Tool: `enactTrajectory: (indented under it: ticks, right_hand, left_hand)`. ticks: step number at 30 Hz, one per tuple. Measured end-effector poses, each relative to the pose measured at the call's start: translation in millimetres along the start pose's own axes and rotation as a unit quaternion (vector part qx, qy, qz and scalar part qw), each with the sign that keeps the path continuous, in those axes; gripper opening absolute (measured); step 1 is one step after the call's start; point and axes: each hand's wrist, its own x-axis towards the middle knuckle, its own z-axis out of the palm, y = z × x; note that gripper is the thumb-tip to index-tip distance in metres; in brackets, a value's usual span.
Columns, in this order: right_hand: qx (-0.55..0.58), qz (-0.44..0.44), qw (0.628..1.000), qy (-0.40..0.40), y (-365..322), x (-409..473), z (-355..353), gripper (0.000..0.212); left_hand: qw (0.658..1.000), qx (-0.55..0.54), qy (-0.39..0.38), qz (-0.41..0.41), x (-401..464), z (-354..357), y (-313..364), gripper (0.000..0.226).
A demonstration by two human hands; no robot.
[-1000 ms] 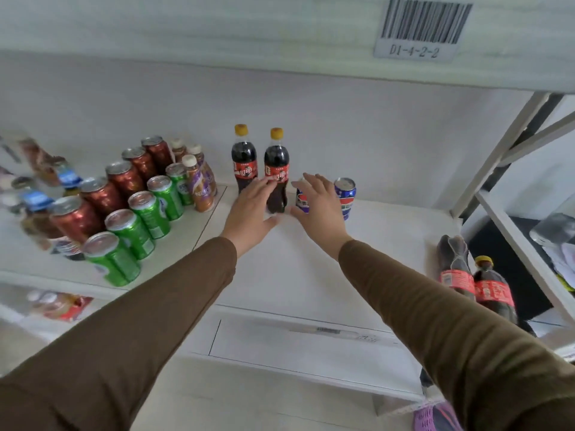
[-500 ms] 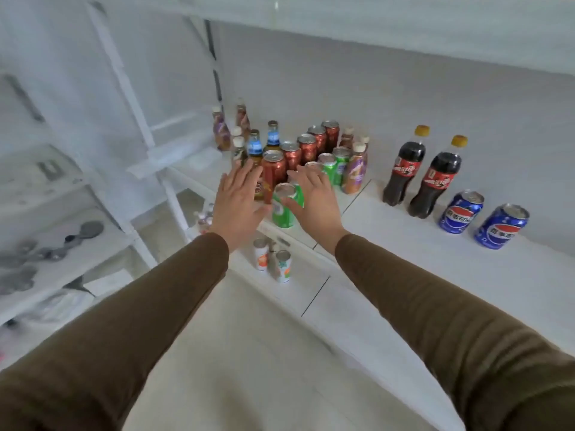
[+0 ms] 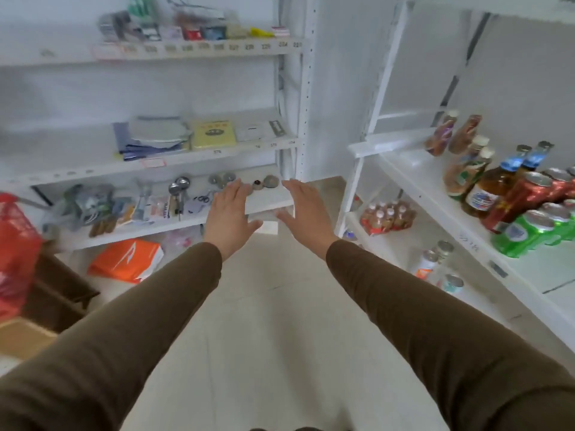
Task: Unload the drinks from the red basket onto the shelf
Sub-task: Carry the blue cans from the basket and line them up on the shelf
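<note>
- A person's two arms in brown sleeves reach forward over a pale floor, seen from a camera on the head.
- The left hand [image 3: 228, 213] is held out in mid-air, fingers straight and spread, its grip apart and holding nothing.
- The right hand [image 3: 306, 209] hangs just beside it, also flat, grip apart and empty. The two hands do not touch.
- The red basket [image 3: 14, 253] sits at the far left edge of the view, well apart from both hands and cut off by the frame. It is blurred, so whether drinks remain inside cannot be told.
- The drinks shelf [image 3: 466, 219] runs along the right side. On it stand red cans [image 3: 525, 194], green cans [image 3: 529, 228] nearer the front edge, and amber glass bottles [image 3: 485, 188] with blue caps farther back.
- Straight ahead stands a second white shelving unit [image 3: 155, 163] with small metal utensils, papers and a yellow packet. An orange box [image 3: 127, 259] lies on the floor beneath it.
- What could go wrong: the hands are empty and aimed between basket and shelf, so the next reach must swing left. Reaching while the view is moving and smeared could mean grasping the basket's rim or missing a drink.
- The cans on the right stand close-packed near the shelf's front edge. A returning arm or a hurried placement could knock one over or push it to the floor.
</note>
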Motion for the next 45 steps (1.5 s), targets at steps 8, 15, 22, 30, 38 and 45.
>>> enactTrajectory:
  ticks: [8,15,22,30,38,45]
  right_hand:
    - [0.018,-0.136,0.985,-0.109,-163,60,148,0.066]
    - [0.041,-0.201,0.964,-0.167,-270,116,278,0.064]
    - [0.062,-0.276,0.927,-0.246,-406,149,394,0.063]
    - [0.083,-0.275,0.906,-0.309,-523,160,518,0.061]
    - [0.1,-0.169,0.926,-0.323,-612,183,613,0.062]
    - [0.076,-0.113,0.926,-0.351,-625,208,669,0.062]
  left_hand:
    - [0.987,0.05,0.039,-0.151,-63,-74,-195,0.088]
    - [0.965,0.085,0.044,-0.243,-89,-123,-334,0.088]
    - [0.93,0.101,0.057,-0.349,-138,-186,-465,0.089]
    - [0.897,0.071,0.056,-0.432,-200,-246,-620,0.087]
    - [0.917,0.034,0.005,-0.397,-219,-282,-768,0.087]
    - [0.921,-0.007,-0.068,-0.385,-201,-272,-857,0.086]
